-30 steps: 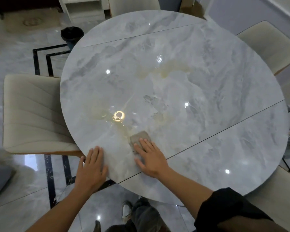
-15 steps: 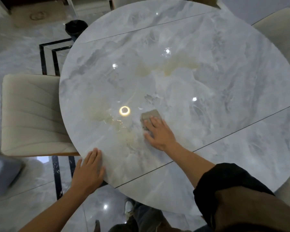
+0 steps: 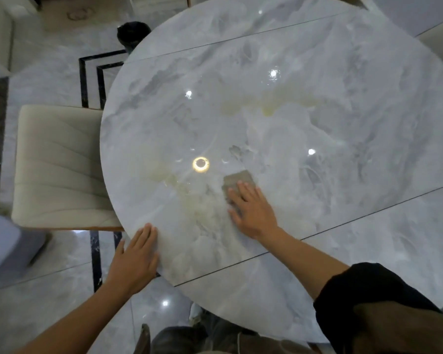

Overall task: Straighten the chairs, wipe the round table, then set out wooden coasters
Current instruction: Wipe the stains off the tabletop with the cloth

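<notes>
The round grey marble table (image 3: 330,118) fills most of the view, its glossy top reflecting ceiling lights. A small grey-brown cloth (image 3: 237,179) lies flat on it near the middle. My right hand (image 3: 252,209) presses down on the cloth with fingers spread, covering its near half. My left hand (image 3: 136,259) rests flat on the near left rim of the table, fingers together, holding nothing. A cream padded chair (image 3: 59,167) is tucked under the table's left side. No coasters are visible.
A second cream chair (image 3: 437,37) shows at the far right edge. A black waste bin (image 3: 133,34) stands on the marble floor beyond the table's far left. A pale blue-grey object (image 3: 8,241) sits on the floor at the left.
My right hand has pushed the cloth away from the near rim toward the table's middle. My left hand has stayed on the rim. The camera has moved closer over the table.
</notes>
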